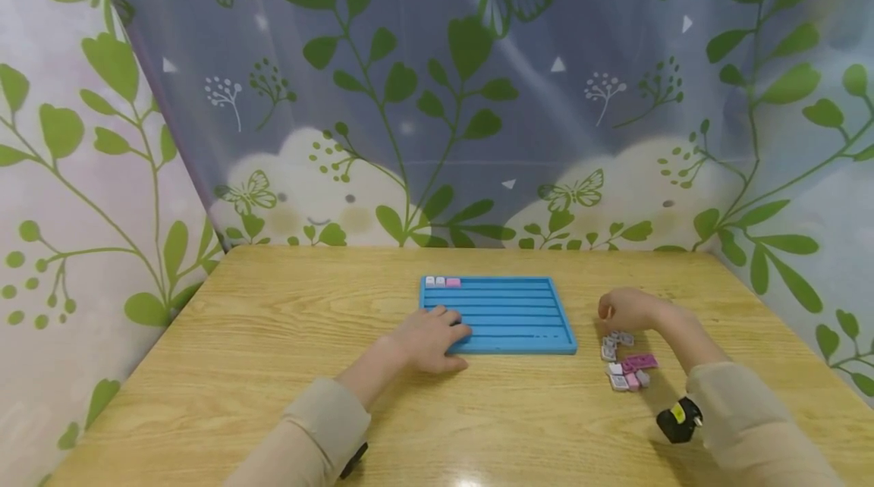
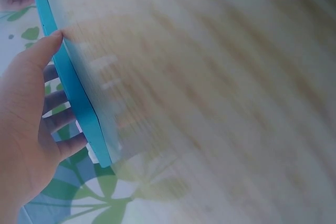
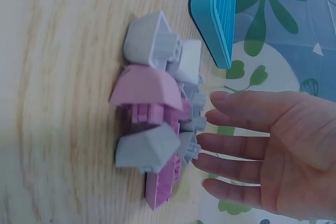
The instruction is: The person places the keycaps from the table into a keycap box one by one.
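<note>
A blue ridged tray (image 1: 508, 312) lies flat on the table. Two white keycaps (image 1: 435, 282) and a pink keycap (image 1: 454, 283) sit in its back row at the left end. My left hand (image 1: 426, 339) rests over its front left corner with fingers spread; in the left wrist view the thumb touches the near edge. Close over a small heap of loose keycaps (image 1: 619, 382) is my right hand (image 1: 631, 309), holding nothing. The right wrist view shows its fingers extended beside white (image 3: 144, 40), pink (image 3: 147, 85) and grey keycaps (image 3: 147, 148). A long pink keycap (image 3: 163, 184) lies upturned.
The wooden table (image 1: 273, 366) ends at a patterned cloth backdrop (image 1: 410, 130), with another cloth along the left side. A black device (image 1: 676, 420) with a yellow label is at the right wrist. The heap lies right of the tray.
</note>
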The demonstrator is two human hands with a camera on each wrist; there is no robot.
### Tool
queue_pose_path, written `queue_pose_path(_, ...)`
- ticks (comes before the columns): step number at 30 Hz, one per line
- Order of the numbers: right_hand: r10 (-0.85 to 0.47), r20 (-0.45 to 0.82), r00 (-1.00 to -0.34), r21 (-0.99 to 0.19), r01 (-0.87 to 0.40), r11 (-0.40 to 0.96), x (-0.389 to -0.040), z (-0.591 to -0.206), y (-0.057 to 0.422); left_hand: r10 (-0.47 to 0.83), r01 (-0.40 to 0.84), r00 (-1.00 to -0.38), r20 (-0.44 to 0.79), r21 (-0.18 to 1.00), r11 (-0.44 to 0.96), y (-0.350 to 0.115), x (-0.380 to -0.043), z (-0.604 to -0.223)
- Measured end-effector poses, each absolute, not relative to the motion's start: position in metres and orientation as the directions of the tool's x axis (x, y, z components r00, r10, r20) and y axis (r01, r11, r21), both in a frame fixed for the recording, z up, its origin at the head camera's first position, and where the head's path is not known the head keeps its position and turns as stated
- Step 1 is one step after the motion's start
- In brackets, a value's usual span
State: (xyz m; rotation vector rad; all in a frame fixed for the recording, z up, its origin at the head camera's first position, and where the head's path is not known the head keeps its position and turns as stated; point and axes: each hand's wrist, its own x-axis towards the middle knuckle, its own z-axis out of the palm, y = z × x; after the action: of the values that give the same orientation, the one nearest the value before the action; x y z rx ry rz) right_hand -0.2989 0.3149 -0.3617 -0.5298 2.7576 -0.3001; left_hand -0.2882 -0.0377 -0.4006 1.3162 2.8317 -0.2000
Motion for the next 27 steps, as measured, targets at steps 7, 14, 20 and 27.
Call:
queue_pose_path(7,-0.402,-0.269,-0.875,-0.256,-0.337,0.906,-0.2962,-0.3604,0.3171,0.756,0.758,-0.652,-0.066,-0.106,0.644,-0.0372,-0.2875,-0.4011)
queue_pose_path(14,-0.394,-0.286,-0.874,-0.274,-0.319,0.907,-0.2945,-0.3600,0.3138,0.756,0.758,-0.651,-0.069,-0.092,0.645,-0.0376,-0.2869,-0.4011)
queue_pose_path(20,-0.391,-0.292,-0.873,-0.271,-0.317,0.909,-0.2953,-0.3602,0.3136,0.755,0.757,-0.653,-0.066,-0.088,0.647,-0.0371,-0.2877,-0.4008)
queue_pose_path(27,-0.396,-0.289,-0.872,-0.261,-0.326,0.909,-0.2964,-0.3607,0.3149,0.754,0.756,-0.654,-0.063,-0.076,0.650,-0.0369,-0.2881,-0.4011)
